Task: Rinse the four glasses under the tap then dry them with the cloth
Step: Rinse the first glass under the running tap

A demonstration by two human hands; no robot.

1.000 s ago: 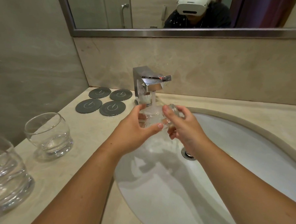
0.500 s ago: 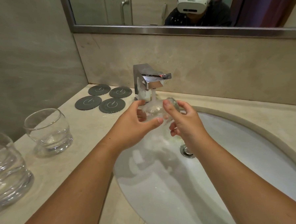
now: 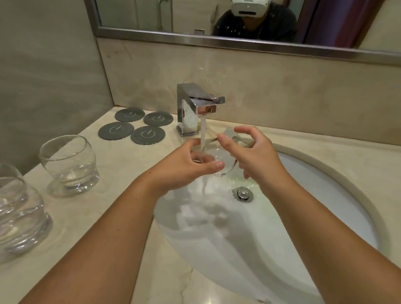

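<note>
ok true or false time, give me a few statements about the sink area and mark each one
1. Water is running from the tap. True.
2. The left hand and the right hand both hold a glass over the sink. True.
3. The coasters lie to the right of the tap. False: all four lie on the counter to its left.
4. The other glasses lie on their sides. False: they stand upright on the counter at the left.
5. A cloth is draped over the tap. False: no cloth is in view.
</note>
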